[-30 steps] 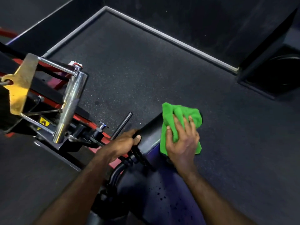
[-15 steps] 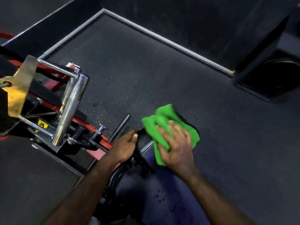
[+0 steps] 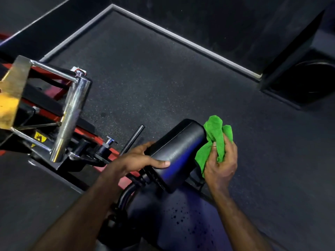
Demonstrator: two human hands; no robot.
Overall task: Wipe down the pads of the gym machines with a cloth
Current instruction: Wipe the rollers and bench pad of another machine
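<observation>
Right hand (image 3: pixel 222 160) carried crumpled green cloth (image 3: pixel 214 140) off black padded roller (image 3: pixel 178 151) top to its right end; top now bare.

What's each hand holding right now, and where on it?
The right hand grips the bunched green cloth around its lower middle, against the pad's right side. The left hand grips the black pad at its left end.
</observation>
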